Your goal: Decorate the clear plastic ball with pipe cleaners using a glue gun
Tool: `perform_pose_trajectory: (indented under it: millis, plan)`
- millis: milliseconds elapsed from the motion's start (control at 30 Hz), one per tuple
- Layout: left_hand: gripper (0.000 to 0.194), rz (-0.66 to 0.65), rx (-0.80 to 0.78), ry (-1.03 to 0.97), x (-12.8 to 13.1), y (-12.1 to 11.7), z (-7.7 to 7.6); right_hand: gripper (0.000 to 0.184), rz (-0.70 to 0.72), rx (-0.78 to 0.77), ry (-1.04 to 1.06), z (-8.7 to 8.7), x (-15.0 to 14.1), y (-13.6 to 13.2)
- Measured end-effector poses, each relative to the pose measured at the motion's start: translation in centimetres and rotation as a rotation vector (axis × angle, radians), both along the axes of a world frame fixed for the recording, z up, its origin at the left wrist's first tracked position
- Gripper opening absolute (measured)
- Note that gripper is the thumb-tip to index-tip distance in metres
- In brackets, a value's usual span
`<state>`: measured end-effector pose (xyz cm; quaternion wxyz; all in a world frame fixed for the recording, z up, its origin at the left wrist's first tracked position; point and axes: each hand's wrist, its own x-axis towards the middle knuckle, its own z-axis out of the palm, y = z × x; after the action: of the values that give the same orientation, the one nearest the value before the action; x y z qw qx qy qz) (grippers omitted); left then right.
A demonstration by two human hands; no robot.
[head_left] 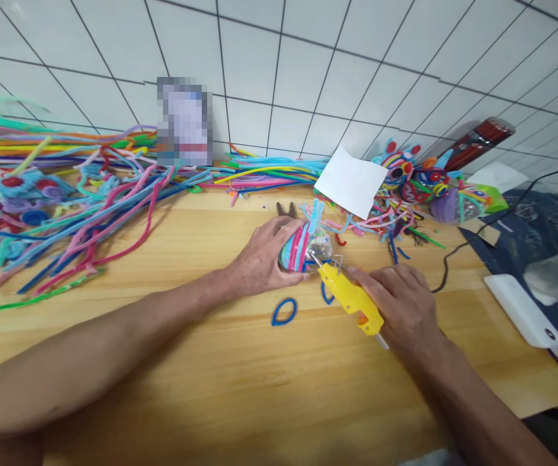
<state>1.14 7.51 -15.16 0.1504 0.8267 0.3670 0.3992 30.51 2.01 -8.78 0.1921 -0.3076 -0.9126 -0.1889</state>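
Note:
My left hand (pixel 259 259) is wrapped round a small craft piece (pixel 301 244) made of coiled pink, blue and green pipe cleaners with a shiny clear part, holding it on the wooden table (pixel 211 362). My right hand (pixel 402 304) grips a yellow hot glue gun (pixel 351 299). Its metal nozzle touches the craft piece at the shiny part. A blue pipe-cleaner loop (pixel 283 311) lies on the table just in front of my left hand.
Long loose pipe cleaners (pixel 89 194) are heaped across the back and left of the table. A white paper sheet (pixel 351 181), finished colourful figures (pixel 424 181), pliers (pixel 286 210), a black cable (pixel 454 255) and a white device (pixel 522 310) lie to the right.

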Motion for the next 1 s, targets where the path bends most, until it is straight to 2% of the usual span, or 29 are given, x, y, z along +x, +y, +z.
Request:
perform_pose_trajectory:
  millis: [167, 333, 800, 1000]
  plan:
    - [0.096, 0.004, 0.034, -0.003, 0.05, -0.05, -0.28, 0.04, -0.002, -0.007, -0.017, 0.37, -0.15, 0.27]
    - [0.096, 0.005, 0.003, -0.002, 0.02, -0.09, -0.3, 0.046, -0.006, -0.03, 0.011, 0.51, 0.0, 0.16]
    - [0.095, -0.002, 0.043, 0.01, 0.0, -0.13, -0.1, 0.035, 0.017, -0.042, 0.026, 0.52, 0.08, 0.1]
    - [0.095, -0.002, 0.029, 0.003, 0.02, -0.12, -0.14, 0.04, 0.021, -0.042, 0.038, 0.36, 0.04, 0.15]
